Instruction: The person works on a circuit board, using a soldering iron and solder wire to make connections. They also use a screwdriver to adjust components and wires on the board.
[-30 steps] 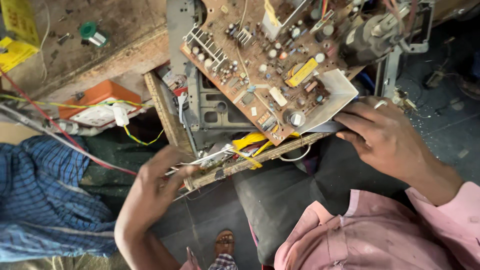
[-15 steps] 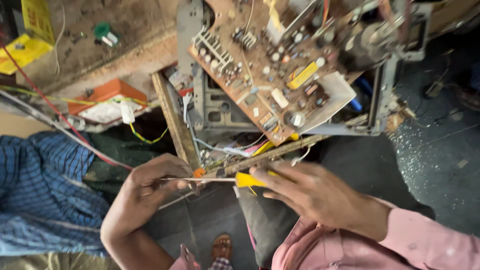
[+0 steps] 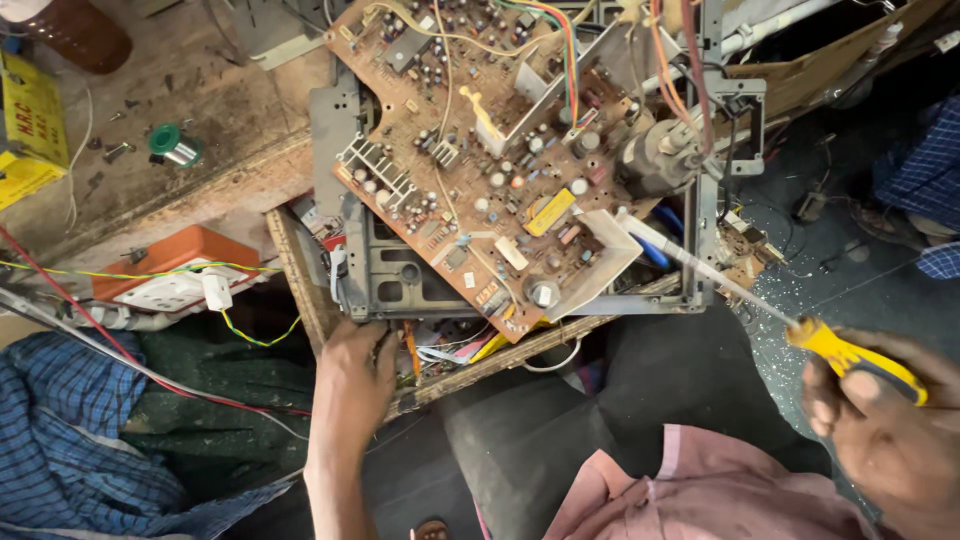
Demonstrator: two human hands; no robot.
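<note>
Two bare hands work at opposite ends of a stripped chassis. The left hand (image 3: 352, 375), at the lower centre-left of the frame, has its fingers curled over the lower edge of the grey metal frame (image 3: 385, 272), touching it beside a bundle of orange and white wires. The right hand (image 3: 885, 425), at the lower right corner, is closed round the yellow handle of a screwdriver (image 3: 790, 322); the thin shaft runs up and to the left, its tip at the white plastic corner of the brown circuit board (image 3: 470, 175). That board lies tilted across the upper middle of the frame, on top of the grey metal frame, crowded with small capacitors, coils and a yellow component. A wooden slat (image 3: 300, 275) rests against the frame's left and lower edges. Left of it sits an orange-and-white socket box (image 3: 170, 275) with a white plug and yellow-green wire. Above that, on the worn wooden bench, lies a green solder spool (image 3: 175, 145). Blue checked cloth (image 3: 60, 440) fills the lower left corner, and a pink sleeve (image 3: 720, 490) shows at the bottom.
</note>
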